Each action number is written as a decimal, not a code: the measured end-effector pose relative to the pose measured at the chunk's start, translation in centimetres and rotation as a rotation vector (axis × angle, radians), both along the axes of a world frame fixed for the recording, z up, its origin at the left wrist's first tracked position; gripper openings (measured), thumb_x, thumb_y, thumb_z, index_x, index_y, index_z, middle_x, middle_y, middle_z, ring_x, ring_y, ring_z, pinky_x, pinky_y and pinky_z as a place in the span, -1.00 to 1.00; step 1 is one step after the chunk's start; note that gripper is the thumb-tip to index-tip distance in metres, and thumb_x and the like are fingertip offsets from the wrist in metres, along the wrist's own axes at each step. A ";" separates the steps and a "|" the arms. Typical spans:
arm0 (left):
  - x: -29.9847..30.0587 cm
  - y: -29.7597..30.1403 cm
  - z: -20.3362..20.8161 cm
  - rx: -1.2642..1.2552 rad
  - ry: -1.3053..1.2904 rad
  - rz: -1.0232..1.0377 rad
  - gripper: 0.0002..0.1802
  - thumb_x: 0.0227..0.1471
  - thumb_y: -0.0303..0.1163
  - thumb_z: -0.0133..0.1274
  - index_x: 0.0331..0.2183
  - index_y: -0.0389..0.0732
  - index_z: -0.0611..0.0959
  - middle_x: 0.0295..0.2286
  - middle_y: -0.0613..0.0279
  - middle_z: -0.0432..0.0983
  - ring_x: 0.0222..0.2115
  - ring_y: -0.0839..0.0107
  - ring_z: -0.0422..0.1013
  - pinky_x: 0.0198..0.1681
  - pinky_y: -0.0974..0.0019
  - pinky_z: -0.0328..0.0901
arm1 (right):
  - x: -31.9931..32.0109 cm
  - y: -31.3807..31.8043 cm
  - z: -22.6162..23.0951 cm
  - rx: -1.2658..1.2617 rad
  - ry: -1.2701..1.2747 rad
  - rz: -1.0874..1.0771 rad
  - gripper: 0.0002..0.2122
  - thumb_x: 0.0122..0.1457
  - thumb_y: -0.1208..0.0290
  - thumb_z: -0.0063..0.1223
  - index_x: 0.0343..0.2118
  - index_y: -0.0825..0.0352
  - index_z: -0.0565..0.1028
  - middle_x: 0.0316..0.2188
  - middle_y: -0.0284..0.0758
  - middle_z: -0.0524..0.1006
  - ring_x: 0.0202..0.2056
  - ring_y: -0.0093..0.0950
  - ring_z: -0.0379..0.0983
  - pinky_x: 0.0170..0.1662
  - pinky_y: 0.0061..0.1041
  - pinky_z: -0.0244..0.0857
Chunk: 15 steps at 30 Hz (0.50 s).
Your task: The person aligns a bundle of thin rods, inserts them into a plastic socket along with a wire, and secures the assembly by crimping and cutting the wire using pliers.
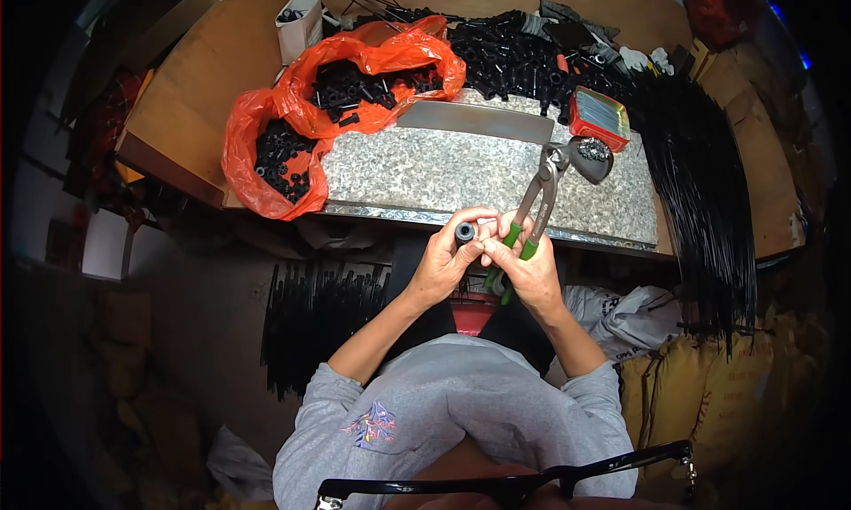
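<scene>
Over the near edge of the stone-topped bench, my left hand [445,257] is closed round a short black tubular part [464,232], its round end facing up. My right hand [532,278] has a pair of pliers with green handles [542,195] in its grip, the metal jaws pointing away over the bench. The thumb and fingertips of my right hand meet those of my left beside the black part. Whatever is pinched between the fingertips is too small to make out.
Orange plastic bags [239,160] of small black parts lie at the left, with a white container [300,27] behind. A metal strip [474,120], a red box [612,138], a dark dish of small metal pieces [592,166] and heaped black parts [505,54] occupy the bench. Long black rods [700,182] hang over its right side.
</scene>
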<state>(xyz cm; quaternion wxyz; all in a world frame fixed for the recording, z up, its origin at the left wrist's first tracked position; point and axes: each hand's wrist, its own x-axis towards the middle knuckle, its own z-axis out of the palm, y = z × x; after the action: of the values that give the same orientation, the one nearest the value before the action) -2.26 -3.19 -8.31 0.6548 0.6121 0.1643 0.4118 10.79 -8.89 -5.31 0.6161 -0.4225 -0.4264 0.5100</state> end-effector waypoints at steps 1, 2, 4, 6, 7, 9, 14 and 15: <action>0.1 0.0 -0.2 0.010 -0.002 0.021 -0.44 0.04 -0.03 -0.12 -0.07 -0.29 0.34 -0.43 0.30 0.36 -0.36 0.58 0.25 -0.21 0.49 0.18 | -0.4 0.0 -0.2 0.007 0.016 -0.039 -0.88 0.07 0.57 -0.01 -0.41 0.37 0.28 -0.46 -0.35 0.39 -0.48 -0.63 0.36 -0.39 -0.67 0.27; 0.1 -0.1 -0.3 0.020 -0.003 0.042 -0.39 0.06 0.03 -0.17 -0.06 -0.29 0.33 -0.46 0.32 0.33 -0.39 0.59 0.23 -0.26 0.51 0.18 | -0.7 0.1 -0.1 0.034 0.062 -0.067 -0.88 0.07 0.60 -0.04 -0.41 0.36 0.25 -0.46 -0.35 0.38 -0.49 -0.63 0.35 -0.41 -0.67 0.26; -0.2 -0.1 0.2 0.006 0.011 0.038 -0.35 0.07 0.08 -0.24 -0.05 -0.29 0.33 -0.50 0.35 0.28 -0.44 0.61 0.19 -0.32 0.53 0.14 | -1.1 0.4 0.0 0.058 0.063 -0.088 -0.88 0.07 0.60 -0.05 -0.41 0.35 0.24 -0.46 -0.35 0.38 -0.48 -0.62 0.36 -0.41 -0.67 0.26; -0.1 -0.3 0.9 0.028 0.046 0.081 -0.29 0.08 0.16 -0.39 -0.03 -0.28 0.32 -0.58 0.42 0.15 -0.54 0.65 0.06 -0.47 0.56 0.01 | -1.3 0.5 0.4 0.078 0.038 -0.092 -0.88 0.08 0.62 -0.07 -0.43 0.35 0.22 -0.48 -0.34 0.37 -0.47 -0.61 0.37 -0.40 -0.66 0.27; -0.1 -0.3 0.9 0.027 0.046 0.084 -0.29 0.08 0.16 -0.39 -0.03 -0.28 0.32 -0.58 0.42 0.15 -0.54 0.65 0.06 -0.47 0.56 0.01 | -1.4 0.6 0.3 0.077 0.038 -0.089 -0.88 0.08 0.62 -0.07 -0.43 0.35 0.22 -0.48 -0.34 0.37 -0.47 -0.61 0.37 -0.40 -0.66 0.27; -0.2 -0.2 0.9 0.013 0.033 0.086 -0.30 0.08 0.15 -0.37 -0.02 -0.28 0.31 -0.58 0.41 0.16 -0.54 0.65 0.08 -0.46 0.56 0.03 | -1.5 0.7 0.2 0.098 0.037 -0.091 -0.87 0.08 0.62 -0.08 -0.42 0.35 0.21 -0.48 -0.35 0.37 -0.46 -0.61 0.38 -0.41 -0.66 0.28; -0.3 -0.3 0.8 0.004 0.039 0.105 -0.30 0.08 0.15 -0.37 -0.03 -0.28 0.32 -0.59 0.41 0.17 -0.54 0.65 0.08 -0.46 0.56 0.02 | -1.6 0.8 0.0 0.067 0.050 -0.082 -0.88 0.08 0.63 -0.08 -0.42 0.35 0.21 -0.48 -0.35 0.37 -0.46 -0.61 0.38 -0.41 -0.67 0.28; -0.4 -0.3 0.8 0.003 0.036 0.114 -0.30 0.08 0.15 -0.36 -0.03 -0.28 0.33 -0.58 0.41 0.18 -0.54 0.65 0.09 -0.46 0.56 0.03 | -1.7 0.8 0.0 0.066 0.048 -0.077 -0.88 0.08 0.63 -0.09 -0.42 0.35 0.21 -0.47 -0.35 0.37 -0.45 -0.62 0.38 -0.41 -0.68 0.28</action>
<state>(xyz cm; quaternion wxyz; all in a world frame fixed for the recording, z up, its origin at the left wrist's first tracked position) -2.63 -3.51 -7.52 0.6262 0.6102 0.2100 0.4376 9.14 -8.04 -5.29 0.6590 -0.4056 -0.4115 0.4815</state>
